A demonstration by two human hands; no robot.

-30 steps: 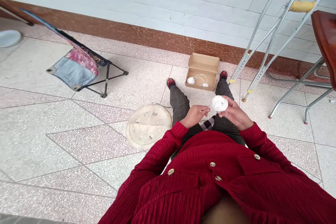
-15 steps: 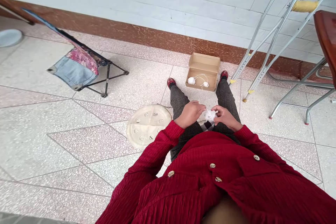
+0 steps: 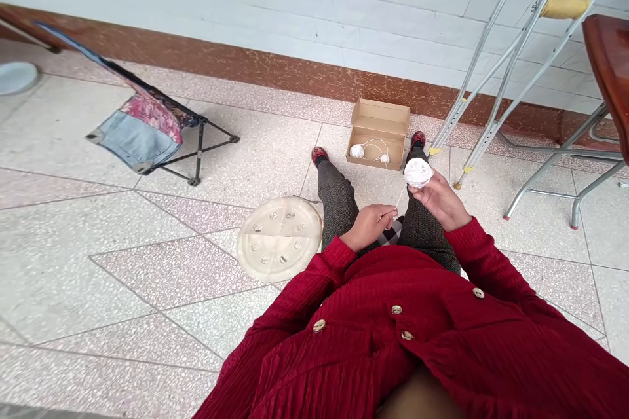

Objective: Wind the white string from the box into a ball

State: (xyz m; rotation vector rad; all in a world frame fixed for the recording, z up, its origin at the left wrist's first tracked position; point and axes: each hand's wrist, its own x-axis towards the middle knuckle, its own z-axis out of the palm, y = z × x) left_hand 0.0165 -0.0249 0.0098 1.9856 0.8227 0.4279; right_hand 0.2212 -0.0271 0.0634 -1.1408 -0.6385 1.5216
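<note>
My right hand grips a ball of white yarn, raised over my right knee. A taut yarn strand runs down from the ball to my left hand, which pinches it between thumb and fingertips above my lap. On the floor between my feet, an open cardboard box contains two smaller white yarn balls, a larger one on the left and a little one on the right, with loose strands looping between them.
A round beige mat-like disc with several small holes lies on the floor left of my legs. Farther left stands a folding chair. Metal crutches lean against the wall at right, beside a brown stool.
My right hand has carried the yarn ball up and forward, away from my left hand. The strand between them has become stretched. My left hand has shifted slightly down.
</note>
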